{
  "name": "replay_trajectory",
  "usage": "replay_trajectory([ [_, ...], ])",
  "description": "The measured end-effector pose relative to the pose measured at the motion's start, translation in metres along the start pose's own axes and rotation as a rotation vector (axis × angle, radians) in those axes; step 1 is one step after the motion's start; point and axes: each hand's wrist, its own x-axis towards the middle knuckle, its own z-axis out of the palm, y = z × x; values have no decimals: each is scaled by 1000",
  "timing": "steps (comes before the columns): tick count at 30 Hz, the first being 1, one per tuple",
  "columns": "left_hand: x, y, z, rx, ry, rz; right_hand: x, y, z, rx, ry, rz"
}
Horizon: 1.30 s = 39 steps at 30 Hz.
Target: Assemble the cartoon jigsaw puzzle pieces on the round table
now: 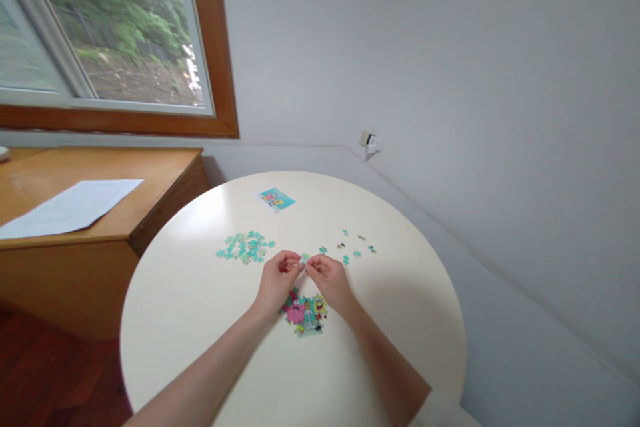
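Observation:
My left hand and my right hand meet over the middle of the table, fingertips pinched around a small light green jigsaw piece. Fingers cover most of that piece. Just below my hands lies a partly joined puzzle with a pink and a yellow cartoon figure; my left wrist hides some of its left edge. Left of my hands spreads a pile of loose turquoise pieces. Several single pieces are scattered to the right, beyond my right hand.
The round white table carries a small picture card near its far edge. A wooden desk with a white paper sheet stands at the left. Behind are a window and a wall with a plugged socket.

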Motion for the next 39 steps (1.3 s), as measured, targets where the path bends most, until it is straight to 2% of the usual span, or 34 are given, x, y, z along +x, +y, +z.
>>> replay_trajectory([
  [11, 2, -1, -1, 17, 0, -23, -1, -4, 0, -30, -35, -14],
  [23, 3, 3, -5, 176, -14, 5, -2, -6, -2, -58, -37, -19],
  [31, 5, -4, -5, 227, -27, 42, -2, -7, -1, -54, -45, -2],
  [39, 4, -6, -4, 223, -37, 15, -1, -7, -3, -4, -35, 27],
])
